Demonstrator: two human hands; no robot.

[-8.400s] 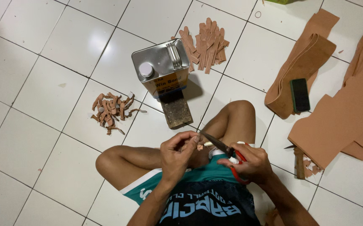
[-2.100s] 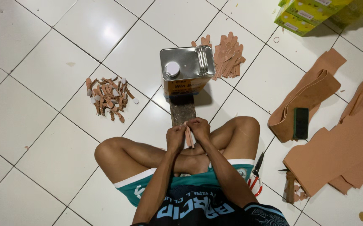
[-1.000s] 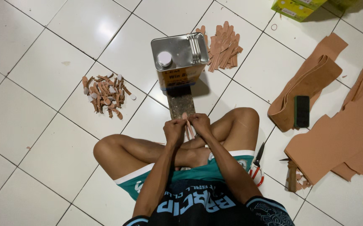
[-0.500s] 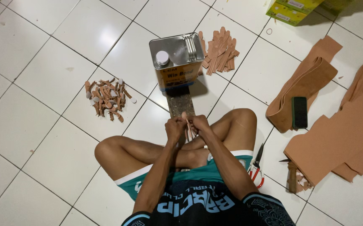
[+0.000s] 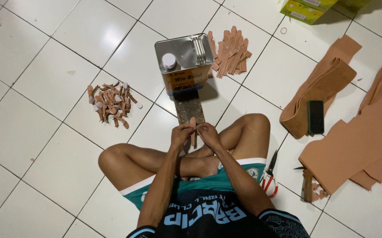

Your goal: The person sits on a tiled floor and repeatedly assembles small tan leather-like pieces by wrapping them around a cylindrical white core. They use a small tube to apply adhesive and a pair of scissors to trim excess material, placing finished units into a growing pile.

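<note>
I sit cross-legged on a white tiled floor. My left hand and my right hand meet in front of my shins, both pinching one narrow tan leather strip that stands upright between the fingers. The strip hangs just over a dark, rough rectangular block lying on the floor. Behind the block stands a square metal glue can with a white cap.
A heap of small folded tan pieces lies to the left, and a fan of flat tan strips behind the can. Red-handled scissors lie by my right thigh. Big tan sheets, a folded roll with a dark phone, and yellow-green boxes fill the right.
The scissors my right hand held earlier now lie on the floor. Both hands have come together on the strip over the block, barely shifting in the last second.
</note>
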